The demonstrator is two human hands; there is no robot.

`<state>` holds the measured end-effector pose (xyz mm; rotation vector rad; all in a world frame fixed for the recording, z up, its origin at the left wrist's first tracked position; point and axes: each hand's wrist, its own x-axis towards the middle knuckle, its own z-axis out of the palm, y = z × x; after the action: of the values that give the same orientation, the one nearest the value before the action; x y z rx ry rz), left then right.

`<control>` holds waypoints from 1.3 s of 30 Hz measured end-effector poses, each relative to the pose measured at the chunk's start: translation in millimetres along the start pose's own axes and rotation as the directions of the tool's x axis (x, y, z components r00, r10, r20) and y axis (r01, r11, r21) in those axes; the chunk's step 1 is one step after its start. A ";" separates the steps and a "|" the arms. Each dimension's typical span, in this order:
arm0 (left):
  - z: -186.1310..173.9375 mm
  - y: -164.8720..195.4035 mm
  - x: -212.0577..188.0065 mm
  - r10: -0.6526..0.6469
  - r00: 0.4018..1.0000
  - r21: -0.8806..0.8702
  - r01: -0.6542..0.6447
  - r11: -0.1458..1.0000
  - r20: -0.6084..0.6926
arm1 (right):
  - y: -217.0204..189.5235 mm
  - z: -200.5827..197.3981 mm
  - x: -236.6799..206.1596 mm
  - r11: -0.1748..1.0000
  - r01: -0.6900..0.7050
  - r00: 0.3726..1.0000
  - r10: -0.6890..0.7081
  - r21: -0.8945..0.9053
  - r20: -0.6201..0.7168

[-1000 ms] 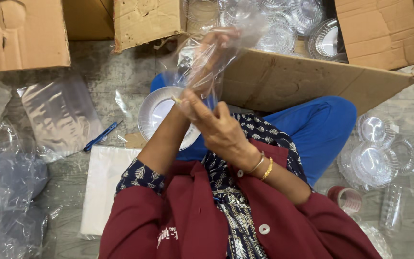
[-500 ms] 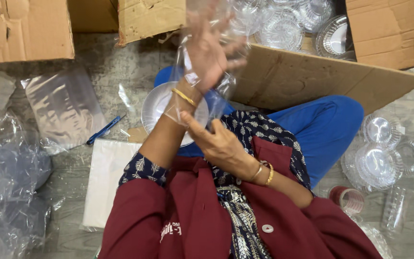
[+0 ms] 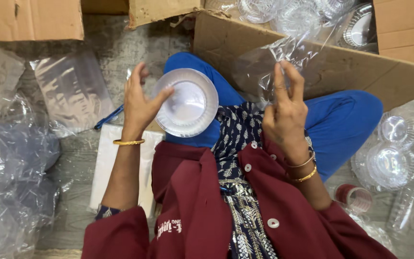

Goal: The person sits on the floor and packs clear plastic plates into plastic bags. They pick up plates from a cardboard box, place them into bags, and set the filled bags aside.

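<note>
Far left on the floor, crumpled clear plastic bags [image 3: 10, 158] are heaped, with a flat clear bag [image 3: 73, 91] lying beyond them and a brown cardboard box [image 3: 29, 19] at the far edge. A blue pen [image 3: 109, 117] and a white flat sheet [image 3: 109, 168] lie near the left arm. The left hand [image 3: 137, 103] is spread, its fingertips touching the rim of a stack of clear plastic plates [image 3: 188, 103] resting on the blue-clad knee; the stack could be tipped off, since it is only lightly steadied. The right hand [image 3: 283, 110] pinches a thin clear bag [image 3: 283, 62]; such film could slip or tear. Behind, a large open carton [image 3: 331, 67] holds clear lids. At the right, clear containers [image 3: 394, 153] and a red-and-white tape roll [image 3: 355, 196] are seen.
</note>
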<state>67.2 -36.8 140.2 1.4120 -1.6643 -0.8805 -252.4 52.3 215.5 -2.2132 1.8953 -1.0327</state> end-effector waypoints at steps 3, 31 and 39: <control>9.6 -25.8 -11.0 -0.212 0.967 -0.175 0.235 0.956 0.142 | -1.6 9.2 -0.5 0.998 0.054 0.998 -0.053 0.017 -0.017; 39.9 -54.0 -71.2 0.572 0.819 -0.220 -0.567 0.794 -0.048 | 46.0 146.1 -30.7 0.780 0.261 0.943 -0.331 0.568 0.021; 52.3 -73.9 -87.6 0.551 0.822 -0.140 -0.568 0.811 -0.142 | 32.8 154.1 -35.0 0.755 0.284 0.942 -0.336 0.591 -0.023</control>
<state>62.8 40.2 40.6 0.7511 -1.7426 -0.5851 -203.1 17.9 65.8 -2.1564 0.9736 -1.3185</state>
